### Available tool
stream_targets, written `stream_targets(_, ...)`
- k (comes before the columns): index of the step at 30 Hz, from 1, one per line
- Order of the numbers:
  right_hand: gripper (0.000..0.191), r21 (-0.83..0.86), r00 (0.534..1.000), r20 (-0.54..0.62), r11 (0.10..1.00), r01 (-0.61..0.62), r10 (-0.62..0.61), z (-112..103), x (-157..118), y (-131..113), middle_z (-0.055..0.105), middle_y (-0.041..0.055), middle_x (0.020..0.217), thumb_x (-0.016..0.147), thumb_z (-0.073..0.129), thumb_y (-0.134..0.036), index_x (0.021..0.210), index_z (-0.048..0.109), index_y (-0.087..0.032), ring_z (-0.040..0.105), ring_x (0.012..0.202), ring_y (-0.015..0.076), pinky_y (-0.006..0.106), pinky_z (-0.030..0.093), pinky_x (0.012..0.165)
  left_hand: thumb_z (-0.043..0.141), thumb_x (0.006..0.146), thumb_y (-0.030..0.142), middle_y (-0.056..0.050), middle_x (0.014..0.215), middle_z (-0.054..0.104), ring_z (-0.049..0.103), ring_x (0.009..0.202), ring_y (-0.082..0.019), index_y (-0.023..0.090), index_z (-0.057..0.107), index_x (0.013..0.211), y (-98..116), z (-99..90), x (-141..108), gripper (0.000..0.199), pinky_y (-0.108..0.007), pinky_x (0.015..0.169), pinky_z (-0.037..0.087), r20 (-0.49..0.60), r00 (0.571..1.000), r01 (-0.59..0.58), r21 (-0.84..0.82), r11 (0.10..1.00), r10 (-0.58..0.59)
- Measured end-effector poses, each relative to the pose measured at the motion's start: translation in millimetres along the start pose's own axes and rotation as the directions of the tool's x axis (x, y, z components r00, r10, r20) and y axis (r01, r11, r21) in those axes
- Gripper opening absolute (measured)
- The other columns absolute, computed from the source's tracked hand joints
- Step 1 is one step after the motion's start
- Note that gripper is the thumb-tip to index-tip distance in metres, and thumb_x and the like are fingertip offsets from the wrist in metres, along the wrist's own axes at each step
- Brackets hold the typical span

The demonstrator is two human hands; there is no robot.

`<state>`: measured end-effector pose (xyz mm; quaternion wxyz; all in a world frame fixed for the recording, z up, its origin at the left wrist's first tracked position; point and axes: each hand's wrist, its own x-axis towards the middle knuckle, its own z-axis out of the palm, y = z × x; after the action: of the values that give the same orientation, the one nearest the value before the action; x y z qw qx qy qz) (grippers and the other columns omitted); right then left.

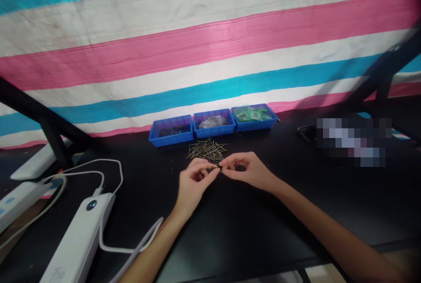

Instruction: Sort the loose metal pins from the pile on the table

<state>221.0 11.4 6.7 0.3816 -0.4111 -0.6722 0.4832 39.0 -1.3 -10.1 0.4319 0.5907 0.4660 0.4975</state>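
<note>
Hands meet at frame centre over a black table [250, 226]. Left hand [194, 182] and right hand [246, 171] come fingertip to fingertip, each pinching one small dark pin [219, 168] that spans the gap between them; what exactly it is stays too small to tell. Thumb and forefinger of both hands are pressed together on it, the other fingers curled.

Just above the fingertips lies a loose pile [207, 150] of thin brass-coloured pins, near but apart from the hands. Beyond the pile, three blue trays stand in a row against a striped cloth [210, 42]: the left tray [171, 130] holds dark pins, the middle tray [213, 123] a greyish heap, the right tray [255, 116] green pieces.

Bare tabletop spreads below the forearms and to the right of the hands, down to the near edge at lower right. Lower left is more crowded: a white power bank [80, 239] with a looping white cable [108, 173] lies well apart from the left wrist. A black frame bar [39, 118] slants at the left, another at the upper right.
</note>
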Motion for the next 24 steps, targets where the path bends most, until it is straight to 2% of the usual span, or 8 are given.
stream_targets(3,0.025,-0.006,0.998,0.069,1.0,-0.005,0.006,3.8,-2.1,-1.8,0.061,0.0007,0.07,0.072,0.063,-0.032,0.09,0.067,-0.016,0.049,0.061,0.0087,0.021,0.04,0.056,0.07,0.067,0.027,-0.002,0.082,0.056,0.051,0.064,-0.009,0.018,0.069,0.074,-1.6,1.6,-1.4,0.011,-0.021,0.055,0.041,-0.007,1.0,-0.009,-0.027,1.0,0.009)
stream_targets(5,0.022,-0.042,0.994,0.107,0.999,-0.005,0.009,6.7,-3.4,-3.8,0.06,0.0003,0.068,0.073,0.062,-0.034,0.083,0.067,-0.015,0.049,0.06,0.0085,0.021,0.039,0.054,0.071,0.066,0.026,-0.002,0.082,0.056,0.051,0.064,-0.009,0.019,0.069,0.073,-2.3,2.5,-2.0,0.01,-0.022,0.055,0.042,0.007,1.0,-0.014,-0.029,0.999,0.015)
stream_targets(9,0.021,-0.107,0.993,0.119,0.994,0.019,-0.006,8.9,-4.7,-7.2,0.061,0.0002,0.067,0.078,0.056,-0.033,0.072,0.066,-0.016,0.049,0.06,0.0084,0.021,0.038,0.053,0.071,0.066,0.027,-0.002,0.082,0.056,0.052,0.064,-0.01,0.019,0.07,0.073,-1.7,2.8,-1.5,0.011,-0.023,0.056,0.042,0.013,1.0,-0.019,-0.022,1.0,0.019)
stream_targets(14,0.02,-0.176,0.995,0.065,0.981,0.082,-0.072,2.4,-4.7,-8.9,0.065,0.0031,0.079,0.079,0.056,-0.033,0.081,0.07,-0.019,0.055,0.068,0.0111,0.022,0.04,0.057,0.071,0.066,0.027,-0.003,0.081,0.056,0.052,0.067,-0.01,0.019,0.07,0.073,2.5,2.7,-0.8,0.011,-0.022,0.055,0.042,-0.007,1.0,-0.015,0.018,1.0,0.015)
stream_targets(20,0.017,-0.252,0.989,-0.111,0.965,0.07,-0.101,0.1,-3.1,-5.7,0.064,0.0019,0.068,0.074,0.062,-0.035,0.074,0.071,-0.02,0.053,0.06,0.0105,0.023,0.038,0.053,0.069,0.068,0.028,-0.003,0.081,0.055,0.052,0.067,-0.01,0.018,0.07,0.073,2.6,3.4,-1.6,0.011,-0.022,0.056,0.041,-0.011,1.0,-0.017,0.021,1.0,0.017)
stream_targets(24,0.018,-0.228,0.988,-0.113,0.971,0.074,-0.102,1.6,-2.4,-1.0,0.065,0.0019,0.07,0.074,0.062,-0.035,0.081,0.072,-0.022,0.052,0.058,0.0095,0.022,0.038,0.051,0.069,0.068,0.03,-0.003,0.08,0.055,0.048,0.061,-0.009,0.017,0.07,0.072,4.1,2.5,-0.1,0.013,-0.021,0.054,0.04,0.0,1.0,0.002,0.024,1.0,-0.002)
